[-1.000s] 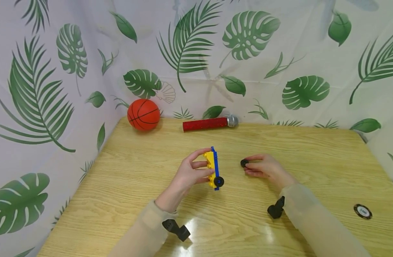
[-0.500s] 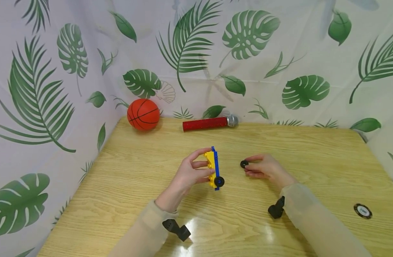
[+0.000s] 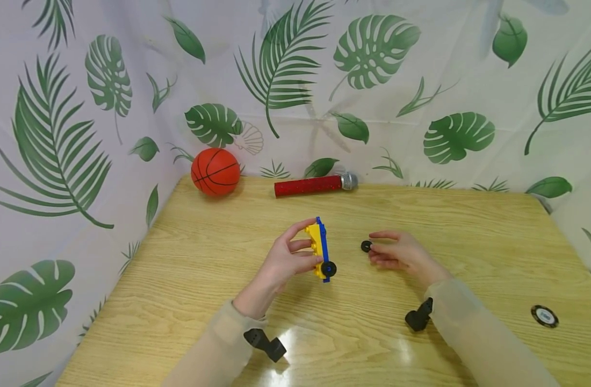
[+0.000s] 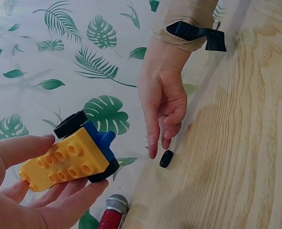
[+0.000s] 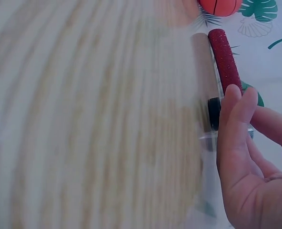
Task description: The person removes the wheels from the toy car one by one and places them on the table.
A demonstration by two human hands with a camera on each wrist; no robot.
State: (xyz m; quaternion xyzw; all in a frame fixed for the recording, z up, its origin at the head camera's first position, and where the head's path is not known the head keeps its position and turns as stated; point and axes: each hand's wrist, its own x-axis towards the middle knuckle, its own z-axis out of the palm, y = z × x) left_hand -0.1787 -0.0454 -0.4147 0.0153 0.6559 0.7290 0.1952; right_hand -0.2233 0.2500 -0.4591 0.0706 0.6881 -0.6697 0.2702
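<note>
My left hand [image 3: 283, 260] is clamped on the toy car [image 3: 323, 248], fingers to both sides of its yellow body, raised above the table [image 3: 218, 242] on end, blue base facing right. Two fitted wheels, one [image 4: 70, 124] and its mate [image 4: 104, 171], sit at the near end; I see none at the far end, though my fingers screen part of it.

My right hand [image 3: 397, 252] has its fingers extended, tips at the loose wheel [image 3: 365, 246], which stands between my two hands. I cannot tell whether I pinch it or merely touch it, nor whether it rests on the wood.

Principal risk, in my judgement: the loose wheel escaping. It is small, round and met only at the fingertips, so an off-centre nudge could send it rolling. Should it travel far, it could fetch up against the microphone [image 3: 307, 186]; the ball [image 3: 215, 172], far left, and the chip [image 3: 544, 316], near right, stand well apart.

Second risk: the car twisting in my grasp. I hold it by fingertips on smooth-looking plastic, and a sideways push on an end could turn or drop it.
</note>
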